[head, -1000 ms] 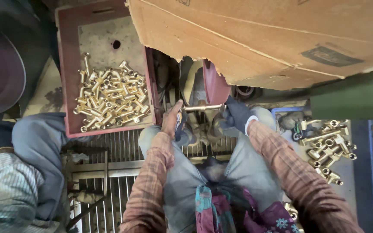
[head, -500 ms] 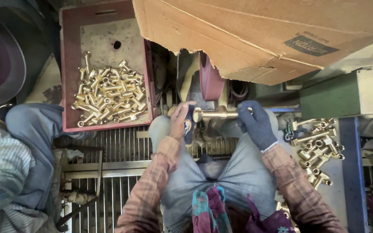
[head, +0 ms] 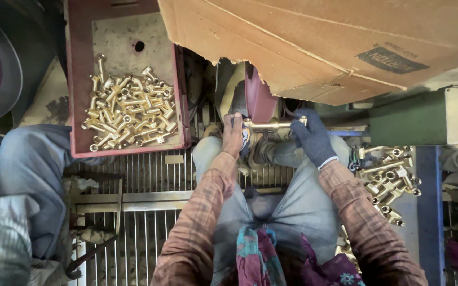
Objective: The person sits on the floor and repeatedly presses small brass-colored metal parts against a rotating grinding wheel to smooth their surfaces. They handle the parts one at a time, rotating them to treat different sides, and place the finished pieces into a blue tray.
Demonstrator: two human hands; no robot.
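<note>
Hands pinch both ends of a brass fitting (head: 267, 125), left hand (head: 232, 135) bare, right hand (head: 311, 139) gloved; between them it meets the maroon wheel (head: 258, 100); pressure should probably stay light and even.

The camera on my head looks straight down, fairly near, over my left hand (head: 232, 135) and my gloved right hand (head: 312, 139).
</note>
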